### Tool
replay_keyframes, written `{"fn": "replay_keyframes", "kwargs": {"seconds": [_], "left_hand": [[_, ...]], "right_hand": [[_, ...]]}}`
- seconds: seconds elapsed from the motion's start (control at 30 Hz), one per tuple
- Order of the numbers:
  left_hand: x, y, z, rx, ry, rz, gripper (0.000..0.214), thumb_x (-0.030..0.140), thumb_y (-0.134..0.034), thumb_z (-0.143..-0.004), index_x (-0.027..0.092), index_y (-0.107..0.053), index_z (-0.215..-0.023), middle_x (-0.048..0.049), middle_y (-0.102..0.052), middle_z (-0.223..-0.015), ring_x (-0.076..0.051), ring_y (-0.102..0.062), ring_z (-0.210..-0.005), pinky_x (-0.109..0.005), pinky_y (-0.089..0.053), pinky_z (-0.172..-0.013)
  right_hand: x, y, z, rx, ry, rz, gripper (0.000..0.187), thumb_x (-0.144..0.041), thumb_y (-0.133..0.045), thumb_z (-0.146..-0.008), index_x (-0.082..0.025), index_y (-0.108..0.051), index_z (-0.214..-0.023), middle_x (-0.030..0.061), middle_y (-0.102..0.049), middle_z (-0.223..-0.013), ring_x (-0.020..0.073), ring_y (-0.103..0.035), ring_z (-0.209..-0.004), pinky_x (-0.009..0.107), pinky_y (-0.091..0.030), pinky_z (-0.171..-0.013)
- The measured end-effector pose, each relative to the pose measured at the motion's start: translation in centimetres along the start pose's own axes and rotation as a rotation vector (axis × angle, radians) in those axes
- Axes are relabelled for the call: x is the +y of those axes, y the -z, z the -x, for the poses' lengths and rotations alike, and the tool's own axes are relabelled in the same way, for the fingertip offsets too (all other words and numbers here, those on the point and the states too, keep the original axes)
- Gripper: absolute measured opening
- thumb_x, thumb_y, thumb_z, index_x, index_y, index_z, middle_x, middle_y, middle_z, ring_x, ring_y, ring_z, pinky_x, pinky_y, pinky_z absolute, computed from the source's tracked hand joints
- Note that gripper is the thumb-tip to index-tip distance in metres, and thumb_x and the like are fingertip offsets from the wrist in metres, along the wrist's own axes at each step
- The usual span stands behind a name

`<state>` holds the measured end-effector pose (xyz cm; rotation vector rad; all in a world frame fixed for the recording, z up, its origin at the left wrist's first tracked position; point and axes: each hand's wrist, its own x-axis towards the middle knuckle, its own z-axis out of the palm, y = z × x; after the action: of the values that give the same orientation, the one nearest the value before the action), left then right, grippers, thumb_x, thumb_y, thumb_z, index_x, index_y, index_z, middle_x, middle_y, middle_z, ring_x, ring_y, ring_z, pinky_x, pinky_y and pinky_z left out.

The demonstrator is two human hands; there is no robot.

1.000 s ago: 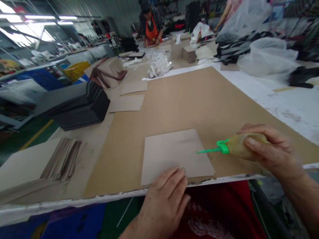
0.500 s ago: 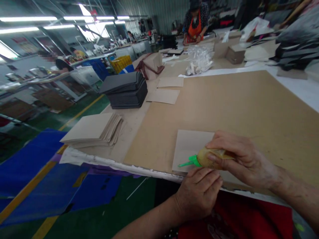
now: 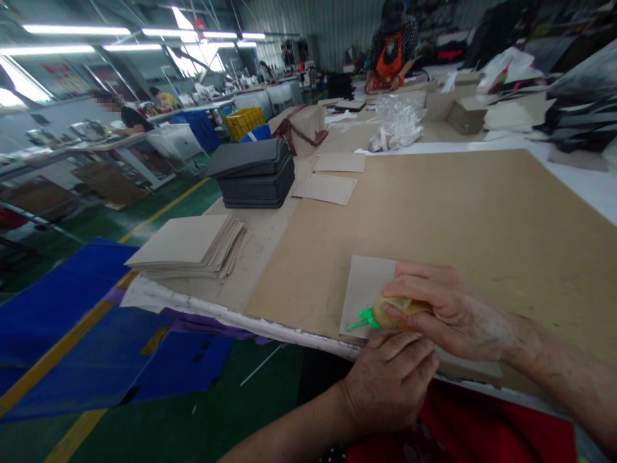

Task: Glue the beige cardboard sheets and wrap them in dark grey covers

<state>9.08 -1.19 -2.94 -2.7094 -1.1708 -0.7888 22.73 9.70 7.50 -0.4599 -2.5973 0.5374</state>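
My right hand point(image 3: 448, 308) is closed round a yellowish squeeze bottle point(image 3: 393, 310) with a green nozzle point(image 3: 361, 319). The nozzle tip points left over the near left corner of a grey card sheet point(image 3: 369, 286). That sheet lies on a large brown board point(image 3: 457, 218) at the table's near edge. My left hand point(image 3: 390, 379) rests with fingers curled on the sheet's near edge, just below the bottle. It presses the sheet and holds nothing I can make out.
A fanned stack of grey card sheets point(image 3: 193, 244) lies left of the board. Behind it stands a pile of dark sheets point(image 3: 255, 173), with two loose cards point(image 3: 328, 186) beside it. A person in an orange apron point(image 3: 393, 51) works at the far end. Blue sheets point(image 3: 72, 308) lie on the floor.
My view has swung left. My right hand has carried the bottle leftward across the sheet toward its near left corner. My left hand has curled from lying flat and stays on the near edge.
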Motion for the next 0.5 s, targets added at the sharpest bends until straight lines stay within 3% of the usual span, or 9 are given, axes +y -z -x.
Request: {"fn": "replay_keyframes", "kwargs": {"seconds": [0.23, 0.5], "left_hand": [[0.0, -0.4, 0.0, 0.057, 0.012, -0.006, 0.029, 0.028, -0.053, -0.093, 0.014, -0.067, -0.114, -0.0062, -0.068, -0.124, -0.021, -0.058, -0.117, -0.035, -0.041, -0.103], [0.1, -1.0, 0.2, 0.131, 0.020, -0.021, 0.030, 0.027, -0.053, -0.092, 0.015, -0.068, -0.115, -0.0050, -0.069, -0.127, -0.018, -0.056, -0.122, -0.033, -0.040, -0.106]], "right_hand": [[-0.4, 0.7, -1.0, -0.052, 0.049, 0.045, 0.030, -0.031, -0.045, -0.103, -0.017, -0.066, -0.086, 0.0025, -0.051, -0.078, 0.0151, -0.047, -0.070, 0.028, -0.034, -0.061], [1.4, 0.7, -1.8, 0.014, -0.009, 0.155, 0.026, -0.029, -0.048, -0.100, -0.017, -0.065, -0.084, 0.0024, -0.051, -0.078, 0.0144, -0.048, -0.067, 0.029, -0.032, -0.061]]}}
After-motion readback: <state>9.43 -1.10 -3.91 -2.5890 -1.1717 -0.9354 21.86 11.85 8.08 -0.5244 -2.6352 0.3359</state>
